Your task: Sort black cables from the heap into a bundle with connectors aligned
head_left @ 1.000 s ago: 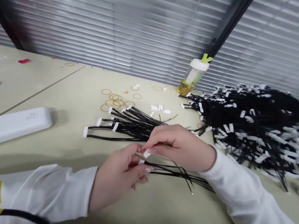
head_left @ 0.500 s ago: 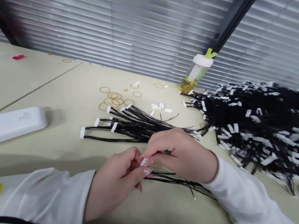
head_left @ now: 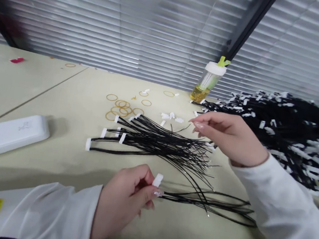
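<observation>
The left hand (head_left: 127,201) is clamped on a white piece (head_left: 158,180), which stands up between thumb and forefinger, and black wires (head_left: 179,196) run out to the right from beside the thumb. Whether the piece is joined to those wires I cannot tell. The wires stretch over the pale surface (head_left: 71,104) towards the right sleeve (head_left: 279,204)

The right hand (head_left: 232,138) is raised to the right of the left one, well apart from it, palm side turned inward. Its thumb and fingertips are close together; whether they touch or pinch anything I cannot tell

Beyond the left hand lies a bundle of black wires (head_left: 151,138) with white connectors at its left ends and loose tips fanning right, a few crossing over the held wires. Small white pieces (head_left: 172,116) lie just behind it, near the right fingertips, and rubber bands (head_left: 123,109) are scattered to their left. A big pile of black wires (head_left: 289,124) with white ends fills the right side, beside a bottle (head_left: 207,81) with a white lid. A long white case (head_left: 15,133) lies at the left
</observation>
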A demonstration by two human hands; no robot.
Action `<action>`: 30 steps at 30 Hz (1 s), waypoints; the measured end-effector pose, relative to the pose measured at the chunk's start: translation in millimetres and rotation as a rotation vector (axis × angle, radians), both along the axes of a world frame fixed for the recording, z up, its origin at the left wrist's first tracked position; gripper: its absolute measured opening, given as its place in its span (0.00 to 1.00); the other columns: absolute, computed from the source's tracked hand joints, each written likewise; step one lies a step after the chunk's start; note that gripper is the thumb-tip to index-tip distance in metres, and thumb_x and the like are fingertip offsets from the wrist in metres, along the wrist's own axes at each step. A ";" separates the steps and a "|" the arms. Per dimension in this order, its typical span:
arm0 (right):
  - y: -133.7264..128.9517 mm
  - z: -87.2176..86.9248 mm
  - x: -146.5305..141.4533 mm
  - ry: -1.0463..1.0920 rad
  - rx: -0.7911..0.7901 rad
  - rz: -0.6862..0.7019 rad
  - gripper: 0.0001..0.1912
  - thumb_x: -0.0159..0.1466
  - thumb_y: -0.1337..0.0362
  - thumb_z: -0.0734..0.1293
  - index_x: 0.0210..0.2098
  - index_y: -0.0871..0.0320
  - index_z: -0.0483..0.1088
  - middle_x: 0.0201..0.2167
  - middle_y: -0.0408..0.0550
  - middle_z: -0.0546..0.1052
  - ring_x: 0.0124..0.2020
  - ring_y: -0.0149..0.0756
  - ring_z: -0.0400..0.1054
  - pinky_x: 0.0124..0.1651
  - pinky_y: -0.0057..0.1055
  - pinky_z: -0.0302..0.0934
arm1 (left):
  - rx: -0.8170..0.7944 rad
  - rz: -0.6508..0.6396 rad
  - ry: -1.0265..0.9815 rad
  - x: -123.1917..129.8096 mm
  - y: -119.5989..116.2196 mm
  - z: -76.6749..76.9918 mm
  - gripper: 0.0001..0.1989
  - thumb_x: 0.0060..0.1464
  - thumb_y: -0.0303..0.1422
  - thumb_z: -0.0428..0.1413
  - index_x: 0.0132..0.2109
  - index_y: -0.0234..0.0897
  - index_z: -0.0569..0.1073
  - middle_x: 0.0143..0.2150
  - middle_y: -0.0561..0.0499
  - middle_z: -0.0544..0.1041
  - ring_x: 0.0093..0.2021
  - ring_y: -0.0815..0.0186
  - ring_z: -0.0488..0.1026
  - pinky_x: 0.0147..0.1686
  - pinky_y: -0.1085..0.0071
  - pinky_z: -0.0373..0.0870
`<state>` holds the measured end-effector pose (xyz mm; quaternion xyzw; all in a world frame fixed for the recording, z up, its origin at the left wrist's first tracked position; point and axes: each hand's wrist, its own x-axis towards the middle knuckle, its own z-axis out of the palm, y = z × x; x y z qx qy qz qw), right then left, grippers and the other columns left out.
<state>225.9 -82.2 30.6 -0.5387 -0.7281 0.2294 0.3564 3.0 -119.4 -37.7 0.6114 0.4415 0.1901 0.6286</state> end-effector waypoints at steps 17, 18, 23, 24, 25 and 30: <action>-17.3 -22.2 -40.9 -0.311 -0.198 0.540 0.13 0.61 0.62 0.59 0.30 0.63 0.71 0.25 0.44 0.72 0.26 0.23 0.62 0.31 0.21 0.55 | -0.119 0.085 -0.263 -1.9 13.7 4.1 0.12 0.48 0.38 0.52 0.27 0.34 0.61 0.20 0.57 0.66 0.21 0.72 0.69 0.16 0.78 0.68; -20.8 -24.8 -43.7 -0.298 -0.202 0.558 0.13 0.61 0.62 0.59 0.29 0.64 0.71 0.24 0.45 0.71 0.26 0.23 0.62 0.30 0.21 0.54 | -0.122 0.088 -0.272 -2.2 13.7 4.0 0.12 0.48 0.38 0.52 0.26 0.34 0.61 0.20 0.57 0.66 0.21 0.72 0.69 0.17 0.78 0.68; -24.6 -32.8 -46.2 -0.202 -0.232 0.508 0.16 0.62 0.61 0.58 0.24 0.64 0.68 0.20 0.41 0.66 0.22 0.21 0.56 0.27 0.20 0.50 | -0.115 0.105 -0.278 -2.1 11.6 4.3 0.13 0.48 0.39 0.52 0.26 0.35 0.61 0.19 0.57 0.66 0.19 0.74 0.67 0.17 0.78 0.68; -25.1 -32.6 -46.2 -0.181 -0.248 0.493 0.16 0.62 0.61 0.57 0.23 0.64 0.66 0.18 0.40 0.64 0.21 0.20 0.54 0.25 0.20 0.49 | -0.112 0.105 -0.277 -2.1 11.3 4.2 0.13 0.48 0.40 0.53 0.26 0.35 0.61 0.19 0.57 0.66 0.19 0.74 0.67 0.17 0.78 0.68; -25.8 -32.0 -46.3 -0.165 -0.273 0.476 0.17 0.62 0.61 0.56 0.22 0.64 0.65 0.17 0.39 0.62 0.20 0.20 0.52 0.24 0.19 0.48 | -0.108 0.101 -0.277 -2.2 11.2 4.0 0.13 0.49 0.40 0.53 0.26 0.35 0.61 0.19 0.57 0.66 0.19 0.74 0.67 0.18 0.78 0.68; -30.9 -28.1 -49.5 -0.101 -0.390 0.412 0.14 0.60 0.62 0.59 0.22 0.63 0.66 0.15 0.37 0.60 0.18 0.19 0.50 0.21 0.18 0.46 | -0.066 0.061 -0.315 -4.9 11.8 1.5 0.13 0.50 0.39 0.52 0.27 0.35 0.61 0.20 0.57 0.68 0.21 0.74 0.69 0.22 0.77 0.68</action>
